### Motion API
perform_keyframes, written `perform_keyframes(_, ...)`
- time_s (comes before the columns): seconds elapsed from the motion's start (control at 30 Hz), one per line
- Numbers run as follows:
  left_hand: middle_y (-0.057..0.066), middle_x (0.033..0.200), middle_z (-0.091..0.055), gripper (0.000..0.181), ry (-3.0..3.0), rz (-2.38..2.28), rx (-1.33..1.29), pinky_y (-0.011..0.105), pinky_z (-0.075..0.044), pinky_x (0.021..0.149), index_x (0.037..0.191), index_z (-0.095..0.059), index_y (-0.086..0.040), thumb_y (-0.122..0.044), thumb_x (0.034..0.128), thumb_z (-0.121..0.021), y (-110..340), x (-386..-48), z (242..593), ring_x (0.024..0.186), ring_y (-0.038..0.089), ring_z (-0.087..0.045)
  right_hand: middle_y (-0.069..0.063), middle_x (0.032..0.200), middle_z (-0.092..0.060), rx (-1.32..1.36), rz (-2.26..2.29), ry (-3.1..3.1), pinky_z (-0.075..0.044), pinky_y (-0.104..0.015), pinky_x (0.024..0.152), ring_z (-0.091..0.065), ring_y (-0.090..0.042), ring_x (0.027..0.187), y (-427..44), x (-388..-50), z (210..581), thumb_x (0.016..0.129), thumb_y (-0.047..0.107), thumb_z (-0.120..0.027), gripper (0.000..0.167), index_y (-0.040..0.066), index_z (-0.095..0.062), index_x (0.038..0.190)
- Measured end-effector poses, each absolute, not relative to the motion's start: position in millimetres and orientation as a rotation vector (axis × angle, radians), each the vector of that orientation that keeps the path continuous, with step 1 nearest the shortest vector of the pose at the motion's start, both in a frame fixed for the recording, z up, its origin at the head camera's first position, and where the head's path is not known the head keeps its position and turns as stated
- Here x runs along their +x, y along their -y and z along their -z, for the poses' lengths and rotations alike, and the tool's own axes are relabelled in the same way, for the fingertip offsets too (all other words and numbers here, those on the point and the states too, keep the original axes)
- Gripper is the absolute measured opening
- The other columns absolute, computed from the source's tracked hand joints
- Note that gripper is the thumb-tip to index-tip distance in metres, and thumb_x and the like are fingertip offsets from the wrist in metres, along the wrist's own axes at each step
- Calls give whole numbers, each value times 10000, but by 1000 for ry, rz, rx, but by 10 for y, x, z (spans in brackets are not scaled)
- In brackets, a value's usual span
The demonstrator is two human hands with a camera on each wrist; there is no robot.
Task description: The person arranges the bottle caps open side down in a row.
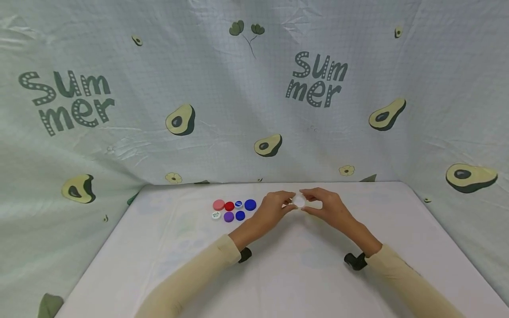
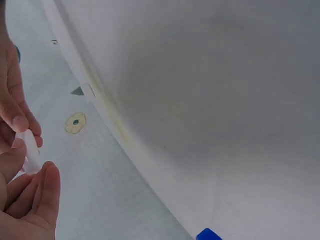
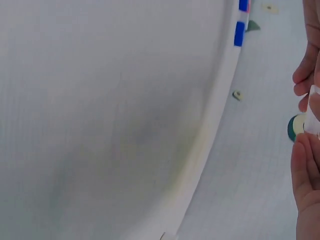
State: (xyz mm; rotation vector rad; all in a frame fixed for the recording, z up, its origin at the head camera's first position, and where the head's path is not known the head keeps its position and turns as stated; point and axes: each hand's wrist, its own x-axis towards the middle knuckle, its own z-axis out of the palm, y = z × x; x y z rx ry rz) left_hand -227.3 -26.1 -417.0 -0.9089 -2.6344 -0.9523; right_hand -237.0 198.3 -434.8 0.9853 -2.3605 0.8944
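Note:
In the head view both hands hold one small round white cap (image 1: 299,201) just above the table, toward its far side. My left hand (image 1: 274,206) pinches the cap's left edge between thumb and fingers. From the other side my right hand (image 1: 328,207) grips its right edge the same way. The left wrist view shows the white cap (image 2: 31,152) tilted nearly edge-on between the fingertips of both hands. Only part of the cap (image 3: 312,112) appears at the right border of the right wrist view, fingers covering the rest.
Left of the hands lie several flat round caps on the white table (image 1: 191,265): pink (image 1: 218,205), red (image 1: 229,206), blue-and-white (image 1: 238,204), large blue (image 1: 250,205), printed white (image 1: 216,215), purple (image 1: 228,217) and smaller blue (image 1: 240,215). A patterned curtain (image 1: 222,150) hangs behind the table.

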Motion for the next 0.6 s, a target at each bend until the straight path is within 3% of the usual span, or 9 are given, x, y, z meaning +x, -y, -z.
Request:
perform_keyframes(0.3,104,1136,-747,354,2578,1387,-789,220,-577,841,1261,-695,-8,-213,972,-702,444,-2212,4208,987,178,-735,-66,1222,-695,1039,-1008,2242,-583,-300,879,-730,-208,1005,-1865,-2301,4318,810,11,-831,369,105,-689,1137)
perform_keyframes(0.6,66,1112,-753,341,2569,1478,-772,233,-577,850,1232,-700,-23,-266,995,-674,505,-2148,4273,998,177,-726,-59,1148,-705,1136,-1070,2169,-573,-225,859,-708,-189,1004,-1836,-2318,4369,811,-42,-808,373,81,-706,1148)
